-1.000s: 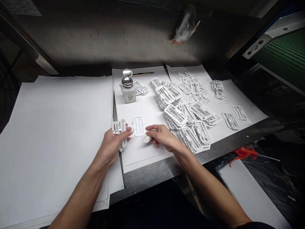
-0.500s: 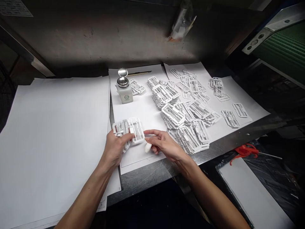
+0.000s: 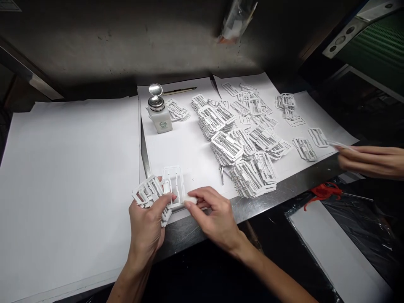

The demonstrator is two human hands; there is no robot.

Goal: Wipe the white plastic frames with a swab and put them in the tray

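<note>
**White plastic frames (image 3: 148,194) held in two hands above a steel desk (image 3: 284,194)**

A bunch of the frames is gripped in the left hand (image 3: 147,223), with the fingers curled around it, just past the desk's front edge. A single frame (image 3: 173,187) is kept against the lower edge of a paper sheet (image 3: 189,147), touching the left hand. A small white pad (image 3: 190,200) is pinched between the thumb and fingers of the right hand (image 3: 214,214), against that frame's lower corner. Stacks of frames (image 3: 243,147) are piled toward the back, with tweezers (image 3: 221,174) just beside them. A dispenser bottle (image 3: 159,114) stands near the back edge. At the right corner, a thin strip (image 3: 339,145) is pinched by a co-worker's hand (image 3: 369,162).
</note>
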